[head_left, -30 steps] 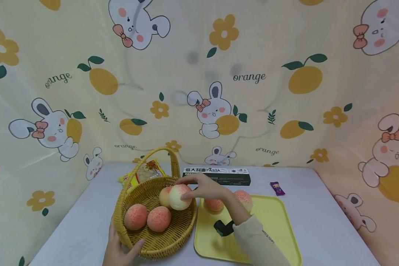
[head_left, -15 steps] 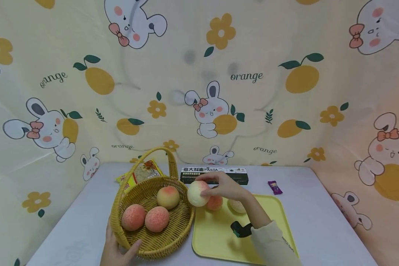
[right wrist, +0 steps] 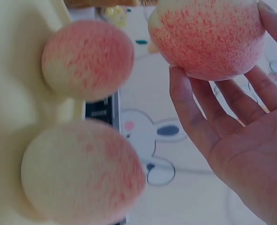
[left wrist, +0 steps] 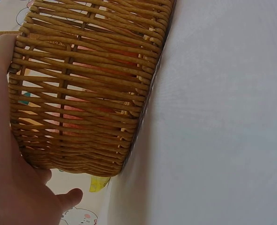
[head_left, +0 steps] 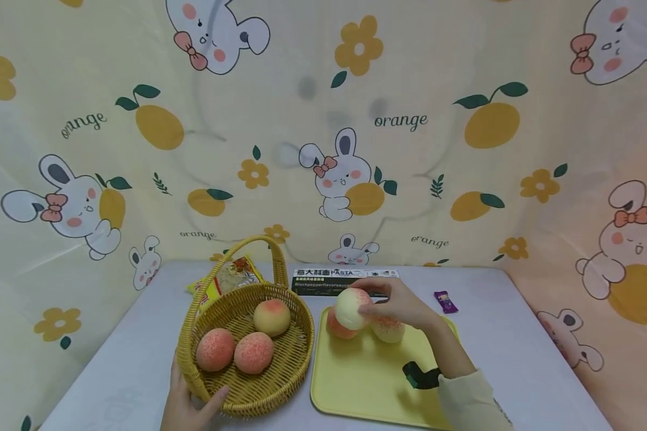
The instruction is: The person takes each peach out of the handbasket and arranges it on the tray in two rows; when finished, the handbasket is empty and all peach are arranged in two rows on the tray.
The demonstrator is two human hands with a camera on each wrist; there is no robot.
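Observation:
My right hand [head_left: 396, 304] grips a pale pink peach [head_left: 352, 308] [right wrist: 208, 35] in its fingertips, just above the far left part of the yellow tray [head_left: 366, 383]. Two more peaches [head_left: 388, 329] [right wrist: 87, 58] lie on the tray under and beside it. The wicker basket [head_left: 248, 395] with a handle stands left of the tray and holds three peaches [head_left: 253, 352]. My left hand [head_left: 186, 407] holds the basket's near left rim, thumb on the wall [left wrist: 82, 93].
A dark pasta box [head_left: 329, 281] lies behind the tray, a yellow snack bag [head_left: 229, 276] behind the basket, and a small purple wrapper [head_left: 445, 301] at the right. The cartoon cloth backdrop rises right behind the table.
My right hand has carried the peach from over the basket's right rim rightwards to above the tray. The left hand and basket have stayed put.

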